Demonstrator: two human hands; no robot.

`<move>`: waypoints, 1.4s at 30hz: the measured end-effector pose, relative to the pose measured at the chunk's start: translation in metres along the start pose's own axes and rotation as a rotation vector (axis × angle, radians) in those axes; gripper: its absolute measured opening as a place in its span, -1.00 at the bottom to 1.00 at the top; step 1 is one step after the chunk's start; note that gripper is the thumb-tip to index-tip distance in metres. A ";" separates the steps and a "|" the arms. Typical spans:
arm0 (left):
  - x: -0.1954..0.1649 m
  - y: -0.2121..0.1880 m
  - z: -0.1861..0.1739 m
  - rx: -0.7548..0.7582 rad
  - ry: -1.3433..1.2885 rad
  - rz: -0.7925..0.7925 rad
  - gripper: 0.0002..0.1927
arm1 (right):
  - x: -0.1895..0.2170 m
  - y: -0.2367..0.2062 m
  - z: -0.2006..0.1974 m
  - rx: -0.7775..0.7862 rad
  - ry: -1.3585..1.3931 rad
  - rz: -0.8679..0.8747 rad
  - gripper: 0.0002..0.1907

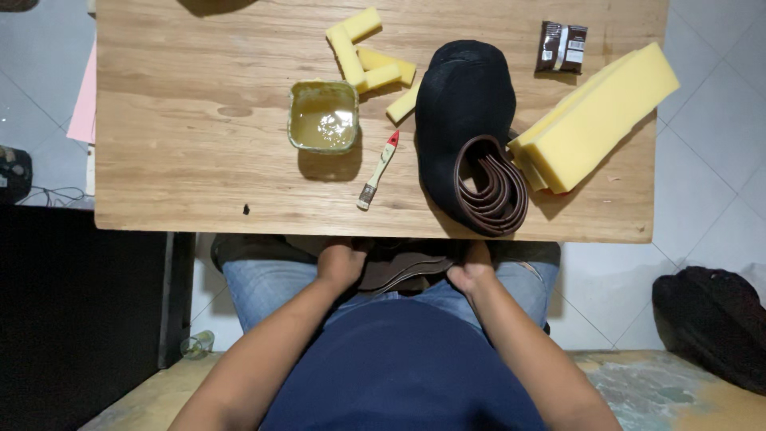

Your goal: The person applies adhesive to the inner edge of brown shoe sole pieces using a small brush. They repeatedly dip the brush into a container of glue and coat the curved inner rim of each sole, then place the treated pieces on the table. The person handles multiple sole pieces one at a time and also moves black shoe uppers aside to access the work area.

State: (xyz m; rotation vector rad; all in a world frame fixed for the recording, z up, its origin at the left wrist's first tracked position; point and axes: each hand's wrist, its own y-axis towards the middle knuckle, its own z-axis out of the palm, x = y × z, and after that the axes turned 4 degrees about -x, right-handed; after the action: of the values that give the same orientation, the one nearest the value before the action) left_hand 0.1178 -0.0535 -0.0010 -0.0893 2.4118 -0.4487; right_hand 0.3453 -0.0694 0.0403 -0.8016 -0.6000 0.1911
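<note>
We noted both hands low at frame centre, under the table [159,199] edge: left hand [341,265] and right hand [471,271] each closed on a brown strap piece [403,270], its long axis running left-right between them across the lap.

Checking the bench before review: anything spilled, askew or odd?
Nothing spilled. The brown strap coil sticks out past the table's near edge, and the glue tub stands open, rim smeared. Both hands, left hand and right hand, are below the tabletop on dark brown pieces.
</note>
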 end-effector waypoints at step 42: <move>0.076 -0.039 -0.034 0.173 -0.803 -0.135 -0.47 | 0.056 -0.088 -0.001 -0.150 -1.590 -1.565 -0.66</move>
State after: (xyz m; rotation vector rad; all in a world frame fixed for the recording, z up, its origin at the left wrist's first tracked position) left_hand 0.0357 -0.0941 -0.0097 -0.2961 1.5790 -0.5518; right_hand 0.3868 -0.1092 0.1273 0.0518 -2.5570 -0.7735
